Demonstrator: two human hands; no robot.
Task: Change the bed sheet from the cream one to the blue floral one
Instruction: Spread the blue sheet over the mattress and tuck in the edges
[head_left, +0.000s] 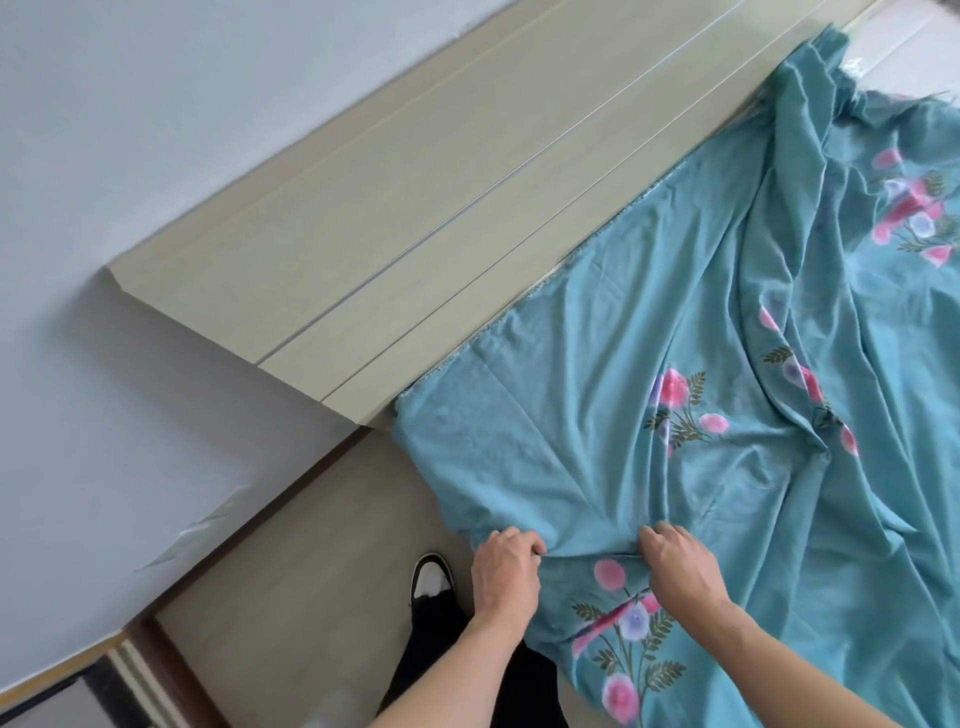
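Note:
The blue floral sheet (597, 415), teal with pink and lilac flowers, lies spread and wrinkled over the bed, its edge along the headboard. My left hand (506, 569) grips the sheet's side edge near the bed's corner, fingers curled into the cloth. A little to the right, my right hand (678, 566) pinches the same edge, knuckles up. The cloth between both hands bunches into folds. A strip of bare white mattress (914, 57) shows at the top right, where the sheet is crumpled. No cream sheet is visible.
A beige wooden headboard (415, 208) runs diagonally against the grey-white wall (130, 156). Beige floor (311, 571) lies beside the bed, with a dark skirting board along the wall. My black-and-white shoe (431, 577) and dark trouser leg stand close to the bed's side.

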